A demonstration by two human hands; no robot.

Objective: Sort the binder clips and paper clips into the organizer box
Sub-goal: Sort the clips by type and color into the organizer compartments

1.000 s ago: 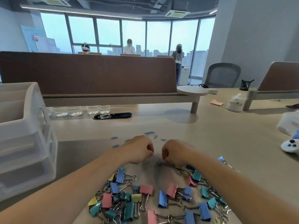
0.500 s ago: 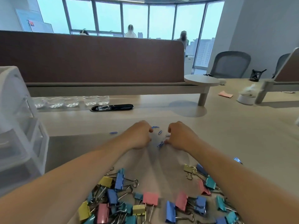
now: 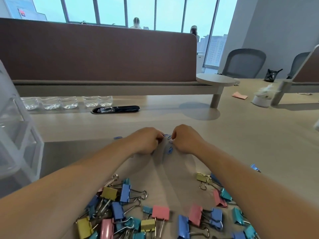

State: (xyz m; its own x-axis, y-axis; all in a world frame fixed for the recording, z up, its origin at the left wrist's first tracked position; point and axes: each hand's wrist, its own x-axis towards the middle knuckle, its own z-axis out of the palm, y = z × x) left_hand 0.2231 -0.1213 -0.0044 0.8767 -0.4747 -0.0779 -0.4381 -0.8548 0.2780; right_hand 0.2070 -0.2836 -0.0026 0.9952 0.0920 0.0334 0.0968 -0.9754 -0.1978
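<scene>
Both my hands lie knuckles-up on the tan desk, fingers curled, fingertips nearly meeting. My left hand (image 3: 146, 142) pinches at small blue paper clips (image 3: 167, 135) lying between the hands. My right hand (image 3: 185, 140) curls its fingertips onto the same little cluster. One blue paper clip (image 3: 170, 150) lies loose just in front of the hands, another (image 3: 117, 137) to the left. A pile of coloured binder clips (image 3: 126, 211) spreads between my forearms, with more under my right arm (image 3: 215, 218). The translucent organizer box (image 3: 19, 135) with drawers stands at the left edge.
Several clear water bottles (image 3: 67, 101) and a black cable-slot cover (image 3: 117, 109) sit under the brown divider (image 3: 96, 54). A stray blue binder clip (image 3: 255, 167) lies right of my arm. A white tissue holder (image 3: 261, 100), pink notes (image 3: 239, 96) and office chairs are far right.
Both hands moved away from the binder clip pile, farther out on the desk, and closed in on the scattered blue paper clips. The camera tilted down and forward.
</scene>
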